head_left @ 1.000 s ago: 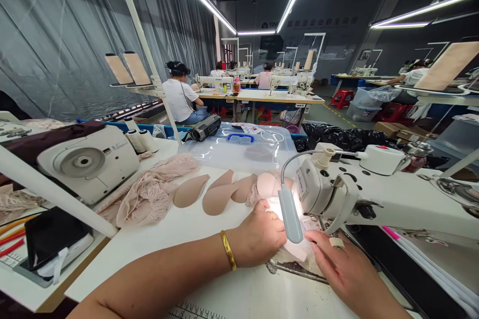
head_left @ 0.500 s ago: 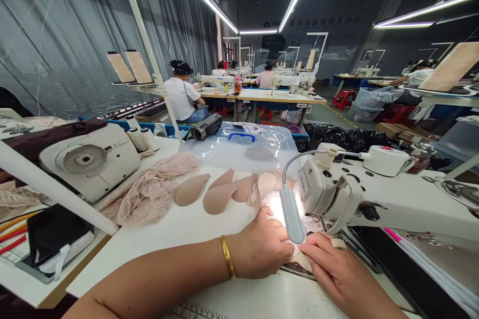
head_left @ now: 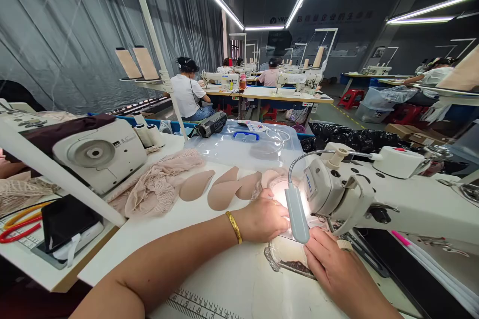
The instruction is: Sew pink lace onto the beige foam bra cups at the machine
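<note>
My left hand (head_left: 262,217), with a gold bangle (head_left: 234,228) at the wrist, has its fingers curled on a pale pink fabric piece (head_left: 280,190) beside the sewing machine (head_left: 324,192). My right hand (head_left: 327,259) is closed at the near edge of this fabric, close to the needle area, fingers pressed together and a band round one finger. A grey gooseneck lamp (head_left: 297,214) hides the needle and some fingertips. Beige teardrop-shaped pads (head_left: 223,194) and a heap of pink lace fabric (head_left: 159,184) lie left of the hands.
Behind the fabric stands a clear plastic box (head_left: 209,147) with a blue handle, a black device (head_left: 211,124) on it. At left are another machine (head_left: 101,154), a thread stand pole (head_left: 155,45) and a black phone (head_left: 71,222). A person (head_left: 187,92) sits farther back.
My left hand has moved away from me with the fabric, baring the machine's plate in front. Both hands now sit farther apart. The whole view has shifted slightly.
</note>
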Demonstrator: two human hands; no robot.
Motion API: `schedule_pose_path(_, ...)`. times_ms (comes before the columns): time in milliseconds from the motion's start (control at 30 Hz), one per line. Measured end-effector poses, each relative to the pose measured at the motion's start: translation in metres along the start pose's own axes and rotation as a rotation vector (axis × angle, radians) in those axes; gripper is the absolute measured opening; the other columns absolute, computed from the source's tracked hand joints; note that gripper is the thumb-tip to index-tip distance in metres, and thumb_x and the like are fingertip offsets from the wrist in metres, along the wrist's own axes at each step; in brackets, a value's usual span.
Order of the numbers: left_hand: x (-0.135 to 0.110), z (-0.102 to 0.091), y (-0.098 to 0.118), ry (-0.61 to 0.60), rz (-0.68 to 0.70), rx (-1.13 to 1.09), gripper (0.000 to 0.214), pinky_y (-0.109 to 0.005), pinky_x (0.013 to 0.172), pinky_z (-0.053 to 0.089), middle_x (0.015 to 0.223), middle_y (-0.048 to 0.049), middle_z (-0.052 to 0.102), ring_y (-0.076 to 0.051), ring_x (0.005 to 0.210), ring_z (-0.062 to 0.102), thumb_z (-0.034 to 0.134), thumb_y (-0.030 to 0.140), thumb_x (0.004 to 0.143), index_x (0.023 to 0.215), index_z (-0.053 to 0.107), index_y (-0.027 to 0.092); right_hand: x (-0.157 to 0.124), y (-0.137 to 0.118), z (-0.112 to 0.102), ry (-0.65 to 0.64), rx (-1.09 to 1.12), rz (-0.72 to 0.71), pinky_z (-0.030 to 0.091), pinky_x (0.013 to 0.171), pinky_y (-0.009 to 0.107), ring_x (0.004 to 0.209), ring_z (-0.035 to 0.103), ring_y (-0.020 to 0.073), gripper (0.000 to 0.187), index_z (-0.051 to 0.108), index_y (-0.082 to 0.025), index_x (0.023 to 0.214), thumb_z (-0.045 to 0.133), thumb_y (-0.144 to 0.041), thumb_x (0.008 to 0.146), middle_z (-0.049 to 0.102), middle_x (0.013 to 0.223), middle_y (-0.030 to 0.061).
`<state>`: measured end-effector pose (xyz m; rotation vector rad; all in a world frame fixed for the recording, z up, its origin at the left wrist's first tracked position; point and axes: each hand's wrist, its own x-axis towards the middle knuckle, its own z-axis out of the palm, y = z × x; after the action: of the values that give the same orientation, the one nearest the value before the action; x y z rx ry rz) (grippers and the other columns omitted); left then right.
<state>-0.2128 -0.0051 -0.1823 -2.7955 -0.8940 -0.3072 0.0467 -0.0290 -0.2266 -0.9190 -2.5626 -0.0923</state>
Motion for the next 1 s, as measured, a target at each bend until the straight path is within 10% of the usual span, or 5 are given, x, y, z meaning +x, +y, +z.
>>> schedule_pose_path(267, -0.004, -0.013, -0.018, 0.164, -0.471, -0.096, 0.035, -0.045, 0.101, 0.048, 0.132, -0.0158, 0.063, -0.029, 0.122, 0.058, 0.043, 0.010, 0.098, 0.129, 0.059, 0.016, -0.004, -0.001, 0.000, 0.074, 0.016, 0.029, 0.047, 0.055, 0.032, 0.079, 0.071, 0.0221, 0.029, 0.065, -0.029, 0.123, 0.040, -0.028, 0.109, 0.074, 0.099, 0.0056)
schedule_pose_path(433, -0.026, -0.026, -0.024, -0.018, -0.570, -0.109, 0.040, -0.038, 0.076, 0.052, 0.093, -0.0083, 0.073, -0.025, 0.079, 0.067, 0.049, 0.010, 0.094, 0.133, 0.051, 0.013, -0.003, -0.001, -0.002, 0.018, 0.045, 0.034, 0.045, 0.051, 0.031, 0.064, 0.065, 0.0182, 0.026, 0.062, -0.028, 0.117, 0.037, -0.026, 0.110, 0.072, 0.097, 0.0034)
schedule_pose_path(633, -0.030, -0.040, 0.005, -0.211, -0.390, -0.125, 0.015, -0.032, 0.068, 0.047, 0.074, -0.0036, 0.064, -0.021, 0.067, 0.061, 0.067, 0.016, 0.087, 0.080, 0.054, 0.019, 0.001, -0.004, -0.009, 0.018, 0.068, 0.004, 0.044, 0.050, 0.030, 0.055, 0.059, 0.0161, 0.022, 0.059, -0.028, 0.110, 0.038, -0.026, 0.111, 0.068, 0.092, 0.0003)
schedule_pose_path(767, -0.020, -0.047, 0.021, -0.195, -0.100, -0.229, 0.019, -0.030, 0.075, 0.050, 0.089, -0.0050, 0.067, -0.020, 0.082, 0.062, 0.065, 0.003, 0.078, 0.080, 0.054, 0.019, 0.002, -0.007, -0.014, 0.003, 0.082, 0.031, 0.045, 0.052, 0.031, 0.056, 0.059, 0.0160, 0.023, 0.058, -0.028, 0.106, 0.036, -0.023, 0.111, 0.067, 0.091, 0.0000)
schedule_pose_path(1000, -0.013, -0.034, 0.035, -0.173, -0.067, -0.223, 0.009, -0.035, 0.083, 0.054, 0.099, -0.0080, 0.069, -0.023, 0.091, 0.063, 0.067, 0.014, 0.088, 0.086, 0.059, 0.017, 0.003, -0.005, -0.011, -0.025, 0.112, -0.007, 0.047, 0.057, 0.031, 0.068, 0.064, 0.0181, 0.020, 0.058, -0.028, 0.103, 0.040, -0.022, 0.109, 0.063, 0.089, 0.0008)
